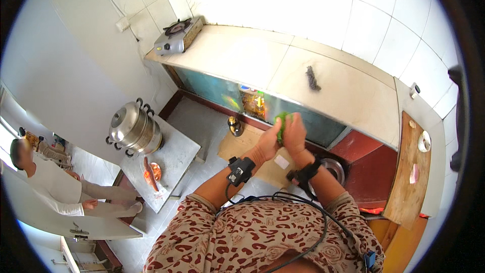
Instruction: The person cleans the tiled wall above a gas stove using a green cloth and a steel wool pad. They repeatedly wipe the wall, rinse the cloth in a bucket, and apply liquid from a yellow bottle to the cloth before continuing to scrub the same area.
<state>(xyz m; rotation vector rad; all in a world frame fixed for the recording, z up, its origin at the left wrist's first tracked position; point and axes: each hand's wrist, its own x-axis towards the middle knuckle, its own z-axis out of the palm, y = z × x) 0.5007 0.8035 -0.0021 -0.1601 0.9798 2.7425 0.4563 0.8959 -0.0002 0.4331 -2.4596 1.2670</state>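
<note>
A green cloth or leafy bundle [280,121], too blurred to name surely, is squeezed between my two hands in front of the counter's lower edge. My left hand [269,142] presses it from the left, and my right hand [294,132] closes round it from the right, slightly blurred. Each wrist wears a black strapped device with a cable. Beyond my hands, a dark grey crumpled scourer or rag [313,78] lies on the tiled counter [246,51].
A gas stove [178,38] stands at the counter's far left. A steamer pot [134,127] and sausage-like food [150,174] sit on a low table [178,148]. A dark bottle [235,126] stands on floor cardboard. At right is a wooden board [405,174]; at left, a person [57,185] stands by the doorway.
</note>
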